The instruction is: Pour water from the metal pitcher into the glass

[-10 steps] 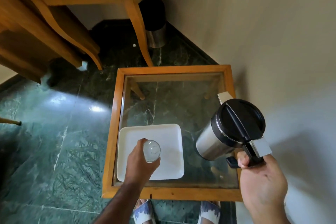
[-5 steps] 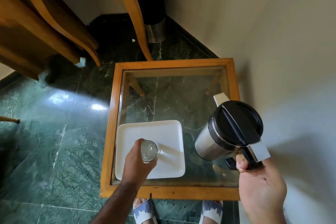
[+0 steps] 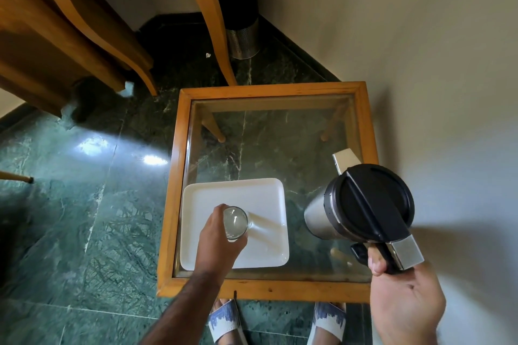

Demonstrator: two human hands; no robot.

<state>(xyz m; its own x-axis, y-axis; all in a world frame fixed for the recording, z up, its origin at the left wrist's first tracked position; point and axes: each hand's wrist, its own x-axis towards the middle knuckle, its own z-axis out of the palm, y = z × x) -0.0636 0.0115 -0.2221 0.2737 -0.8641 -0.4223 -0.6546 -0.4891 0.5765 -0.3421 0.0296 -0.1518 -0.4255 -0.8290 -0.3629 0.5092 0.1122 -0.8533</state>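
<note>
A clear drinking glass [image 3: 235,222] stands upright over the white square tray [image 3: 260,249], and my left hand [image 3: 220,241] is wrapped around its near side. The metal pitcher [image 3: 361,204], steel-bodied with a black lid and a spout pointing away from me, hangs above the right part of the glass-topped table [image 3: 269,89]. My right hand [image 3: 403,291] grips its black handle. The pitcher is roughly upright, to the right of the glass and apart from it. No water shows in the air.
The small wooden-framed table stands against the wall on the right. A steel waste bin [image 3: 242,33] sits in the far corner beside a wooden furniture leg [image 3: 215,25]. Green marble floor lies to the left. My sandalled feet [image 3: 227,322] show under the near table edge.
The view has shifted a little; the glass has dropped slightly lower over the tray in my left hand. The pitcher stays held at about the same height on the right.
</note>
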